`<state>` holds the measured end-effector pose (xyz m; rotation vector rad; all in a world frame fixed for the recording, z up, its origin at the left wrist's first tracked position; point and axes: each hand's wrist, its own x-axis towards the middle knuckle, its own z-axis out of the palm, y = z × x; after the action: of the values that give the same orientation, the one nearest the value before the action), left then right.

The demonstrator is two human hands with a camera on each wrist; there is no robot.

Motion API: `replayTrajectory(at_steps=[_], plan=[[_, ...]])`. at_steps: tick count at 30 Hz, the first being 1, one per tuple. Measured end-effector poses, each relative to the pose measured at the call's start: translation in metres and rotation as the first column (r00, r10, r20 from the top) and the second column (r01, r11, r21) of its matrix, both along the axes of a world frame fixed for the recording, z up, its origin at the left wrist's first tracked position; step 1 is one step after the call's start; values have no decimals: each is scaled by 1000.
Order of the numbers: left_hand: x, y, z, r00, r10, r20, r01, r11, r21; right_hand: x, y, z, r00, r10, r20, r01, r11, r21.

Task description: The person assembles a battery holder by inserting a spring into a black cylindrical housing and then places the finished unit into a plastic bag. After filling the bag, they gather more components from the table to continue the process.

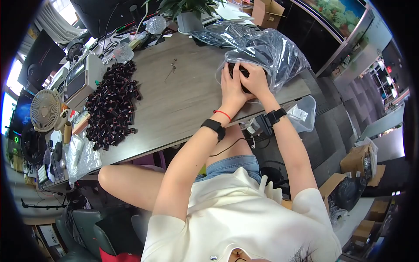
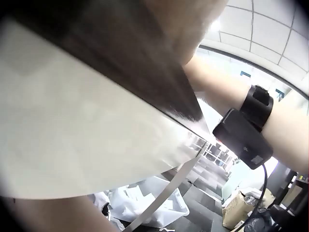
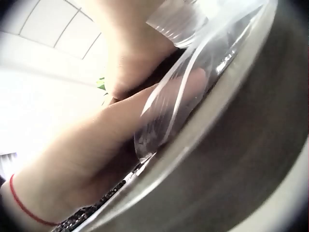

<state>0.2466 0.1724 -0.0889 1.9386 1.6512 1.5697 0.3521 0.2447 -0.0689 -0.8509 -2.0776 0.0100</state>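
Both hands meet at the mouth of a crumpled clear plastic bag [image 1: 279, 52] near the table's right front edge. My left hand [image 1: 231, 85], a red string on its wrist, reaches in over dark parts [image 1: 243, 73] inside the bag. My right hand [image 1: 256, 81] cups the same dark parts from the right, touching the left hand. The right wrist view shows the left hand [image 3: 96, 150] behind the bag's film [image 3: 193, 96], with the right hand [image 3: 130, 53] above it. Plastic hides the fingertips. A big pile of small dark cylinders [image 1: 111, 105] lies on the table's left side.
The wooden table [image 1: 183, 100] carries a second bag behind, a potted plant [image 1: 190, 19], a white device [image 1: 83, 78] and a small fan [image 1: 43, 109]. A white bin [image 1: 305, 113] stands under the right edge. Cardboard boxes [image 1: 358, 159] sit on the floor.
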Motion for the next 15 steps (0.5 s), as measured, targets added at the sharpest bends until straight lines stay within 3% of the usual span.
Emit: replayTrajectory(at_steps=[6,9,15], plan=[[-30,-18,2,997,72,8,-72,997,-5,-32,-9,8,963,261,-65,-262,965,-9],[-42,-26,-2,987,103,123,-107,994,27,-51,-14,8,941,339,-24,-338,941,30],[-56,-48,-5,969,227,94,-226,974,-17,-72,-24,7,896,441,56,-439,897,-39]])
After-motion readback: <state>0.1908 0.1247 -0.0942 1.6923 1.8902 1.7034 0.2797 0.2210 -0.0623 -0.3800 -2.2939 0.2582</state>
